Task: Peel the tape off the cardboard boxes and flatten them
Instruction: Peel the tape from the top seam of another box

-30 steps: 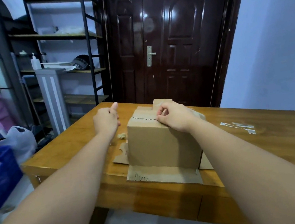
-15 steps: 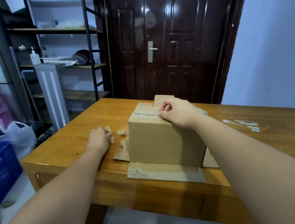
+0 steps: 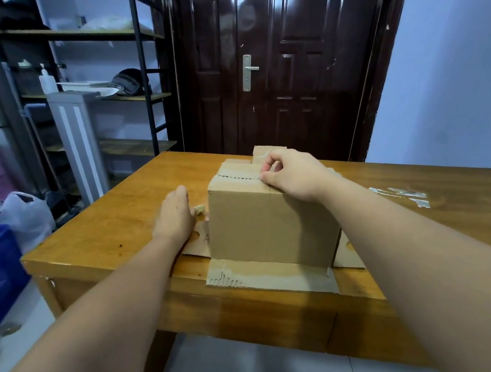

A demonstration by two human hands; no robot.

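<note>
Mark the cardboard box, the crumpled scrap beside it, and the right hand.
cardboard box (image 3: 271, 223), head view, middle of its front face.
crumpled scrap (image 3: 199, 209), head view, its centre, left of the box.
right hand (image 3: 295, 175), head view, back of the hand.

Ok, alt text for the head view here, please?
A person's right hand grips the top seam of a cardboard box standing on a wooden table; the left hand lies flat beside it, next to a crumpled scrap.
</note>
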